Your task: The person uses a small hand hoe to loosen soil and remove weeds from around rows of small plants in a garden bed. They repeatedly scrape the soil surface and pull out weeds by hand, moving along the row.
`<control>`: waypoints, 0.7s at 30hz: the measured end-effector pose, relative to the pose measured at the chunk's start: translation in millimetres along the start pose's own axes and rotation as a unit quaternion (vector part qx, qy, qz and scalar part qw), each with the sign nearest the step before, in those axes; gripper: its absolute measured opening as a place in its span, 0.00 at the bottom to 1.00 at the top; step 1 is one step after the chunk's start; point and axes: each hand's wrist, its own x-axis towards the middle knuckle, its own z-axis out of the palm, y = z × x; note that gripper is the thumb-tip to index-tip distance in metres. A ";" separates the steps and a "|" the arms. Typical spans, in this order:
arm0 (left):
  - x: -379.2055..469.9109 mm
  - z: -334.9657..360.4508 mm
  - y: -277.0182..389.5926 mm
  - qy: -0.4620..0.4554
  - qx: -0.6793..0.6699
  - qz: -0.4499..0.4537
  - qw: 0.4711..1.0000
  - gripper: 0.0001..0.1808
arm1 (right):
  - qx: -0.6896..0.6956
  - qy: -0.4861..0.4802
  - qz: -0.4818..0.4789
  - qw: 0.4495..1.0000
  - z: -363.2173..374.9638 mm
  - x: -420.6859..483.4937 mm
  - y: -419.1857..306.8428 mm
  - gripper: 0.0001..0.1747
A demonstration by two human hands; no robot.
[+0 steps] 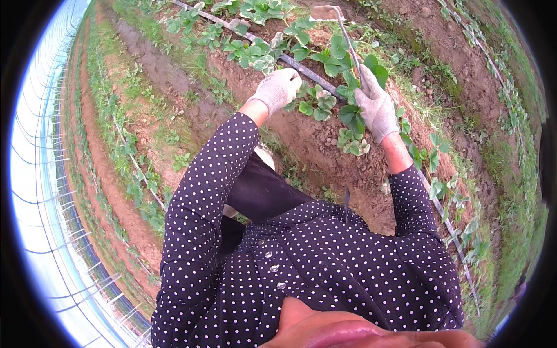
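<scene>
My right hand (376, 104), in a pale knit work glove, grips the short handle of a hand hoe (347, 38). Its flat metal blade (326, 13) points away from me, over the far side of the planted ridge. My left hand (278, 89), gloved alike, is curled closed just on the near side of a dark drip irrigation pipe (311, 75); nothing shows in its fingers. Between and below the hands grow leafy green plants that look like strawberry (322, 104). Some leaves hang beside the right glove, and part of the pipe is hidden behind foliage.
The ridge of bare brown soil (304, 137) slopes down toward my legs (265, 189). More planted rows with irrigation pipes (138, 169) run on both sides, with grass (444, 78) in the furrows. A translucent greenhouse wall (41, 174) with ribs curves along the left.
</scene>
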 end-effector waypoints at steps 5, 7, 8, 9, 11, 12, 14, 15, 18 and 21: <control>49.8 20.2 -55.1 -0.111 0.335 -0.093 0.931 0.20 | -0.077 -0.098 0.093 0.988 -20.3 160.8 37.2 0.36; 65.6 35.0 -60.1 -0.079 0.261 -0.117 0.955 0.19 | -0.140 -0.096 0.078 0.982 12.1 236.9 50.0 0.30; 72.0 37.1 -60.6 -0.095 0.232 -0.126 0.960 0.22 | -0.208 -0.142 0.003 0.968 27.2 271.3 50.8 0.27; 76.4 38.9 -59.7 -0.108 0.231 -0.126 0.959 0.21 | -0.277 -0.161 -0.008 0.947 42.1 297.6 52.1 0.24; 76.9 36.5 -57.7 -0.106 0.241 -0.129 0.956 0.18 | -0.408 -0.162 0.005 0.898 80.9 350.4 47.2 0.19; 76.6 34.3 -55.3 -0.112 0.248 -0.112 0.956 0.18 | -0.332 -0.158 0.137 0.920 97.9 375.8 43.4 0.19; 72.7 31.5 -51.6 -0.124 0.262 -0.135 0.947 0.20 | -0.398 -0.182 0.122 0.891 134.6 421.8 46.2 0.19; 70.0 30.9 -51.1 -0.120 0.263 -0.130 0.949 0.20 | -0.415 -0.184 0.113 0.884 151.3 445.8 52.8 0.17; 65.3 37.1 -50.2 -0.080 0.271 -0.136 0.950 0.18 | -0.584 -0.245 -0.016 0.774 194.5 516.9 89.3 0.11; 65.2 41.4 -54.4 -0.073 0.261 -0.126 0.954 0.18 | -0.670 -0.292 -0.130 0.670 231.1 570.8 118.5 0.08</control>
